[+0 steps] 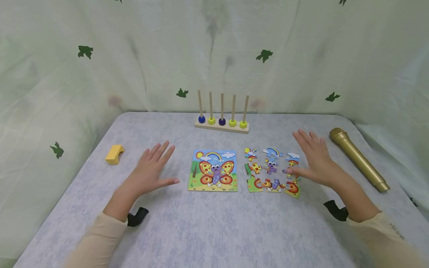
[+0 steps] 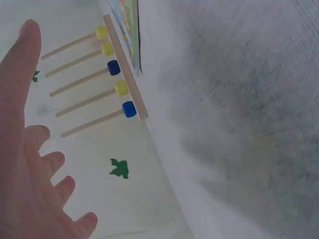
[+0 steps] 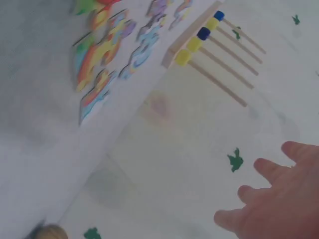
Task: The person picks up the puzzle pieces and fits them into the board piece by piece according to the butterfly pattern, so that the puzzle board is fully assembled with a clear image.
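Observation:
My left hand hovers over the table to the left of a square butterfly picture board, fingers spread and holding nothing. Over the right part of the table, my right hand is also spread and holds nothing; in the head view its thumb overlaps the right column of loose puzzle pieces. These jigsaw pieces lie slightly apart in rows beside the board and carry parts of the same butterfly picture. In the right wrist view, several pieces lie flat on the table, away from the fingers.
At the back stands a wooden peg rack with five upright pegs, each bearing one blue or yellow bead. A yellow arch-shaped block sits at the left. A gold microphone lies along the right side. A pale curtain hangs behind the table.

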